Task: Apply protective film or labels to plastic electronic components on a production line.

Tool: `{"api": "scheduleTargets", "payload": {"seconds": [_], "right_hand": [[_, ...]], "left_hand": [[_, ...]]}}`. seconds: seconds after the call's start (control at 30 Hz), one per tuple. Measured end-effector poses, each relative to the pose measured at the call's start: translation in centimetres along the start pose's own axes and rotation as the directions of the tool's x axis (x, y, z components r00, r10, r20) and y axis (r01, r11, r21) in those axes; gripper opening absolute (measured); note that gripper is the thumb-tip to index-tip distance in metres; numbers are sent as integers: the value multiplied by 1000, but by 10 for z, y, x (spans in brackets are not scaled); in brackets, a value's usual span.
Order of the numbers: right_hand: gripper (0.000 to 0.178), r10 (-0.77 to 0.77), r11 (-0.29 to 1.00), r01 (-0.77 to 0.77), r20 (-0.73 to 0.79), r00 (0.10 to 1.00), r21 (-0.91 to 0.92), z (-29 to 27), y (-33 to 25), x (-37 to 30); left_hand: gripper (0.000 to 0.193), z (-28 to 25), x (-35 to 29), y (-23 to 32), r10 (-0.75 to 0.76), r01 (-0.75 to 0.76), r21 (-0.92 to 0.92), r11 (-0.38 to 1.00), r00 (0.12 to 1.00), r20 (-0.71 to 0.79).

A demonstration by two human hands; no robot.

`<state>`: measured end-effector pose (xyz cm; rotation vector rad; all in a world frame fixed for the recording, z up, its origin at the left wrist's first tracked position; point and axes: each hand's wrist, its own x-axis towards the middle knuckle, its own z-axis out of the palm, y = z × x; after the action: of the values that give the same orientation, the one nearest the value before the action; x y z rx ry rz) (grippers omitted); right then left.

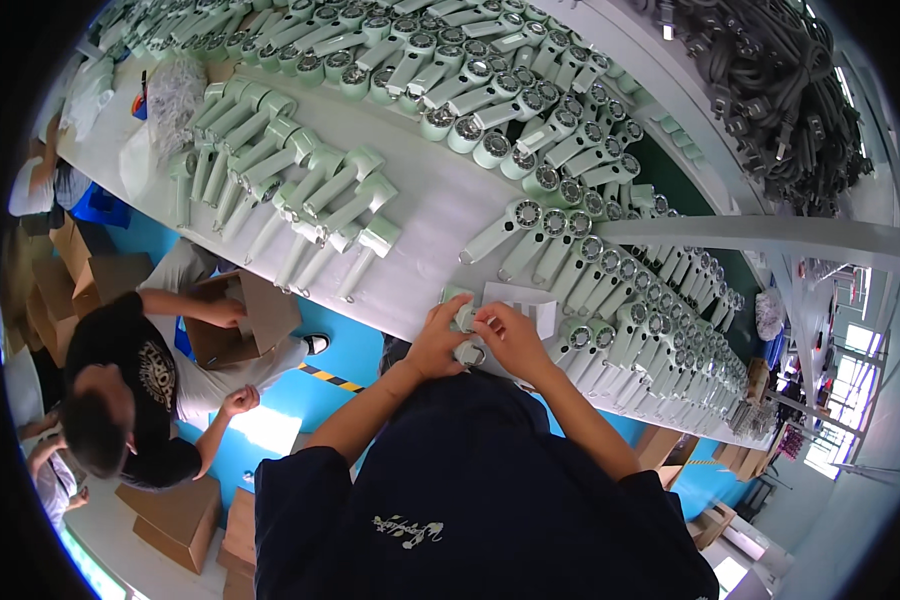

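Observation:
Close in front of my body, at the near table edge, my left hand (436,342) is closed round a pale green hair dryer (469,354), whose rounded end shows below the fingers. My right hand (511,340) meets it from the right, thumb and fingers pinched together at the part between both hands. Whatever small piece those fingertips may hold is too small to make out. Most of the dryer is hidden by my hands. Just beyond my right hand lies a white printed sheet (526,300) on the white table (425,235).
Rows of pale green hair dryers (560,232) cover the table's far and right sides; a stacked group (310,190) lies left. Bundled dark power cords (770,95) hang above a grey beam (760,233). A seated co-worker (120,390) handles a cardboard box (255,325) at left.

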<state>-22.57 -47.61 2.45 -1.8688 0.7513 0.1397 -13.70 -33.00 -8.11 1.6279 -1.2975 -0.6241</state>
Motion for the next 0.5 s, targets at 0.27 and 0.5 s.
{"api": "scheduleTargets", "payload": {"seconds": [0.27, 0.5], "right_hand": [[14, -80, 994, 74, -78, 994, -80, 13, 1, -2], [13, -130, 986, 116, -115, 985, -117, 17, 2, -1]], "left_hand": [[48, -3, 2, 3, 34, -34, -18, 999, 999, -30], [50, -4, 2, 3, 14, -15, -31, 999, 1000, -23]]}}
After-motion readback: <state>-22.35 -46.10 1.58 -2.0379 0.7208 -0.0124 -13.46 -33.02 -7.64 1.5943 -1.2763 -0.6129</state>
